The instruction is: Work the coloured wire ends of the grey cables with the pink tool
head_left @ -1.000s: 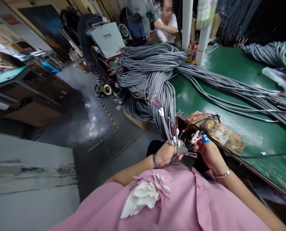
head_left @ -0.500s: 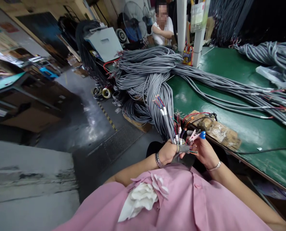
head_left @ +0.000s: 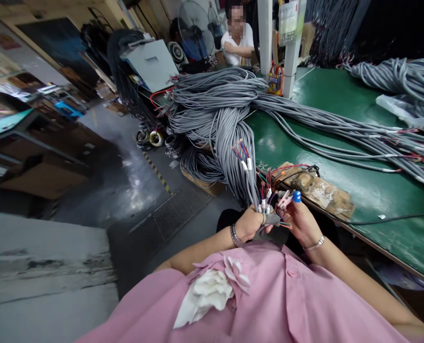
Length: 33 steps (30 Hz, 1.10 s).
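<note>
My left hand is wrapped around several grey cables just in front of my body. White sleeves and stripped ends with thin coloured wires stick up beyond the fist. One grey cable end lies across it, its fine wires pointing right. Close beside it, my right hand wears a blue cap on the thumb. Its thumb and fingers are closed on a small pink clip next to the wire ends. The right fingertips are partly hidden.
A large heap of grey cable covers the corner of the green table, with more cable stretching right. At the table's edge lies a worn wooden block with wires. A person sits beyond, near a fan.
The view has shifted slightly. The right thumb has moved a little left and down toward the pink clip. Both hands keep their holds.
</note>
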Motion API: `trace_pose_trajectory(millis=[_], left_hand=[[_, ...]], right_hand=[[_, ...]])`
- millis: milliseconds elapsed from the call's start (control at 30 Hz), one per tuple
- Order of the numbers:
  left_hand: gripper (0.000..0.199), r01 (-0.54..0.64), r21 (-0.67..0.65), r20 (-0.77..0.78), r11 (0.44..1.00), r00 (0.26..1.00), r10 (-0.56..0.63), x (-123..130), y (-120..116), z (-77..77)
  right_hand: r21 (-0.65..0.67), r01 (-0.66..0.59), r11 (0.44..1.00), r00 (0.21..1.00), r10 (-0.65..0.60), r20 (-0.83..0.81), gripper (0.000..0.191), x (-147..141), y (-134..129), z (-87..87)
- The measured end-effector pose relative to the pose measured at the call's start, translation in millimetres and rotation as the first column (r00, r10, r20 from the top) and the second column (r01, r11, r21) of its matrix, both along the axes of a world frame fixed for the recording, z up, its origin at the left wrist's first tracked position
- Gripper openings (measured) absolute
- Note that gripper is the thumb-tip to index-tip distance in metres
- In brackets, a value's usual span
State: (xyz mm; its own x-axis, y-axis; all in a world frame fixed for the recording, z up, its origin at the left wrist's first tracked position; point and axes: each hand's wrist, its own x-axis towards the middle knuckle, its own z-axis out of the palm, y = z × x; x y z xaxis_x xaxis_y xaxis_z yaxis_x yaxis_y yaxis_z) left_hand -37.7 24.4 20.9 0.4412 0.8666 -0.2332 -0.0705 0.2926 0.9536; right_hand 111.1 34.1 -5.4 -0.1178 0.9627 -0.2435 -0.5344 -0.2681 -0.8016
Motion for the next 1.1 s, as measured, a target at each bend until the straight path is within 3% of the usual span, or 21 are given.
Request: trace_pose_trajectory(millis=[267,467,700,867,1100], left_hand=[[0.039,-0.013,-0.010,0.024,1.000,1.000,0.013,-7.0,-6.3,-2.6],[0.040,-0.068,-0.001,0.050,0.998,0.996,0.068,-9.6,-10.7,0.5],[0.040,-0.097,-0.012,0.105,0.995,0.990,0.097,-1.0,-1.8,2.2],[0.038,-0.103,-0.031,0.100,0.994,0.989,0.106,2.4,0.7,-1.5],[0.039,-0.101,-0.031,0.084,0.994,0.991,0.103,2.9,1.7,-4.4]], right_hand=[[-0.007,-0.084,0.996,0.995,0.083,-0.062,0.057,5.3,-3.7,-1.8],[-0.001,-0.022,1.000,0.999,0.022,-0.048,0.030,6.1,-8.2,-1.3],[0.010,-0.033,0.999,0.999,0.033,-0.018,0.046,3.9,-5.7,-0.6],[-0.010,-0.064,0.998,0.995,0.063,-0.075,0.047,3.0,-2.1,0.1],[-0.010,0.017,1.000,0.995,-0.018,-0.093,0.043,-0.5,-1.1,-1.2]])
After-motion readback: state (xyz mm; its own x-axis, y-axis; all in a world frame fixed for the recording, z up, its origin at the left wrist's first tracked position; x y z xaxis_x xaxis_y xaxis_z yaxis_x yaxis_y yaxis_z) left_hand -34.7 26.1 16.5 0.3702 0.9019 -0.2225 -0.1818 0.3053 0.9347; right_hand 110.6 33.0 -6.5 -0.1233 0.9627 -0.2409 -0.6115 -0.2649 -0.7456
